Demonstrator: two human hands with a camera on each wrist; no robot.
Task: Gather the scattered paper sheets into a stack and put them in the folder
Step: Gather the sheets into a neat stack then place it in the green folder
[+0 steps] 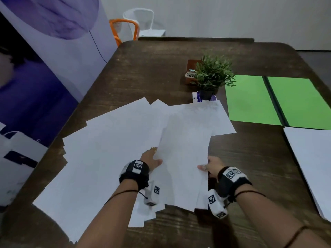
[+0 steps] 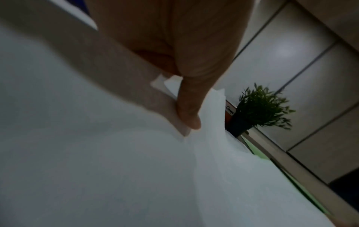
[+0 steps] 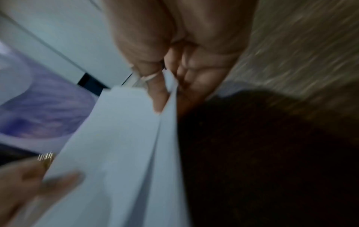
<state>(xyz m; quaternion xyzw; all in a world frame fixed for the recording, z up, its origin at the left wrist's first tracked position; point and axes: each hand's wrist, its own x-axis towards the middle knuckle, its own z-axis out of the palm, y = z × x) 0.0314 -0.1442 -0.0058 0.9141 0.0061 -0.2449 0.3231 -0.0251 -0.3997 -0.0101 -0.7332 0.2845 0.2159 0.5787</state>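
White paper sheets [image 1: 184, 151] sit pinched between our left hand [image 1: 150, 158] and right hand [image 1: 212, 166], long axis pointing away. The open green card folder [image 1: 250, 101] lies right of them, so our right hand is nearer.

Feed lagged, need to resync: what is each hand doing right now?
Left hand: grips the left edge of the raised paper sheets.
Right hand: pinches their right edge, thumb on top.
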